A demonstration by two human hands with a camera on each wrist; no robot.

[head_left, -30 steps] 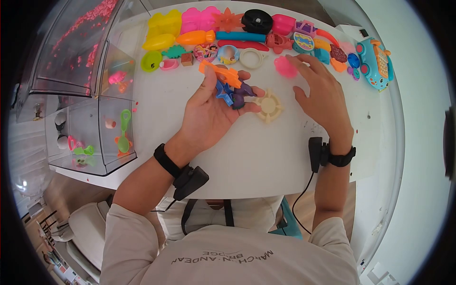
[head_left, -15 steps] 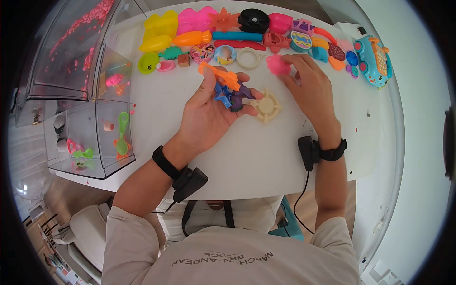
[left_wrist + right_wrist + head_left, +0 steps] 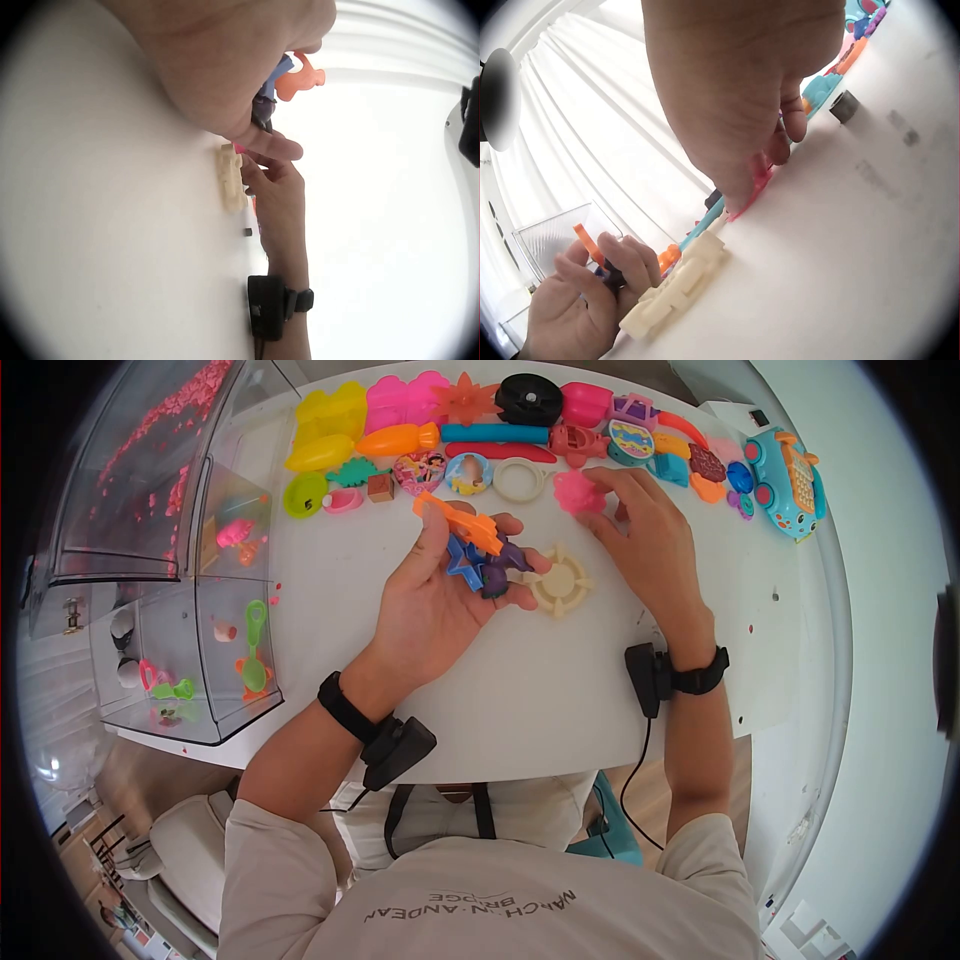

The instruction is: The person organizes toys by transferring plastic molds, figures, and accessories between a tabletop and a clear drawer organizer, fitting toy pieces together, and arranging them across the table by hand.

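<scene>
My left hand [image 3: 425, 605], palm up over the table, holds several small toys. An orange flat cutter [image 3: 462, 523] lies under the thumb, with a blue star-shaped cutter [image 3: 463, 564] and a dark purple toy piece [image 3: 494, 578] against the fingers. My right hand [image 3: 650, 545] reaches down to a pink flower-shaped piece [image 3: 574, 491] and pinches its edge between thumb and fingers, low at the tabletop in the right wrist view [image 3: 759, 187]. Between the hands lies a cream wheel-shaped piece [image 3: 560, 582], beside the left fingertips in the head view.
Rows of toys line the back: a cream ring [image 3: 519, 480], a blue stick [image 3: 495, 434], a black round piece [image 3: 530, 400], a wooden cube [image 3: 381, 487]. A toy phone car [image 3: 788, 485] stands far right. Clear bins [image 3: 190, 650] stand left. A dark small cylinder [image 3: 844, 106] is near the right hand.
My right hand has come left and its fingers have closed on the edge of the pink flower-shaped piece, which has shifted slightly left. The left hand keeps its toys.
</scene>
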